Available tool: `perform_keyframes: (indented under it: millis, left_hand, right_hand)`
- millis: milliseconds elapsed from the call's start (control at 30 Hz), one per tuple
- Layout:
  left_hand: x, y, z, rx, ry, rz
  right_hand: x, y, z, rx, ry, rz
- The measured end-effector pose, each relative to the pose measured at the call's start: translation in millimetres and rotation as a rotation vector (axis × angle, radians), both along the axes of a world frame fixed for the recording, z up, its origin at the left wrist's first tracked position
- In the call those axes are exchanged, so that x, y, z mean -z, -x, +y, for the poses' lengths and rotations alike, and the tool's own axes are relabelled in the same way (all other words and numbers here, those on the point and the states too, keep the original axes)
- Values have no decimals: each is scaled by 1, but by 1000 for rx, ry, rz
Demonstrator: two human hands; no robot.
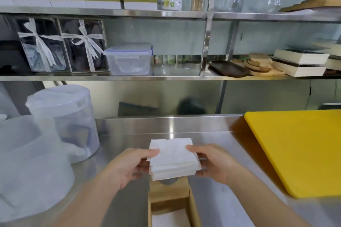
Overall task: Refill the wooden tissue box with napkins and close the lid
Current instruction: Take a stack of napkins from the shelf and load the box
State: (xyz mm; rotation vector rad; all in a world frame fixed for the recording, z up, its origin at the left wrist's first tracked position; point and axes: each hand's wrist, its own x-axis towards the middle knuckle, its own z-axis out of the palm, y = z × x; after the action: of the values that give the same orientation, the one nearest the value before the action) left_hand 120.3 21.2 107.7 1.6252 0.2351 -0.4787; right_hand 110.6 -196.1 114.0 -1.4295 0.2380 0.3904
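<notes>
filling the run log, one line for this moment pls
stage: refill | both hands hold napkin stack | wooden tissue box open, below stack | lid: not closed

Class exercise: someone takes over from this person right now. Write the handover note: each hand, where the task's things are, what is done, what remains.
Left hand: grips the left edge of the white square napkin stack.
Right hand: grips the stack's right edge.
The stack is held above the steel counter, over the far end of the light wooden tissue box.
The box is open; its slotted wooden lid is slid back under the stack. Something white shows inside the box.
Done: lid opened, napkins picked up.
Left: lower the stack into the box, close the lid.
</notes>
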Motion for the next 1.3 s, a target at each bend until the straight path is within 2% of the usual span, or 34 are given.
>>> perform_keyframes:
  millis: [133,300,433,700,900,1300]
  left_hand:
    - [14,14,1,-23,-2,26]
    - [30,27,2,-32,-1,95]
    - [41,37,1,-42,-32,86]
    - [58,49,0,-37,-63,129]
    - [64,53,2,-16,-84,143]
    - [80,55,9,-15,-153,125]
  right_hand:
    - [14,14,2,13,47,-36]
    - [34,23,2,17,23,15]
    - [45,31,5,27,143,4]
    - [64,36,10,17,228,60]
    - [69,39,11,-6,236,112]
    - [82,38,13,-89,326,81]
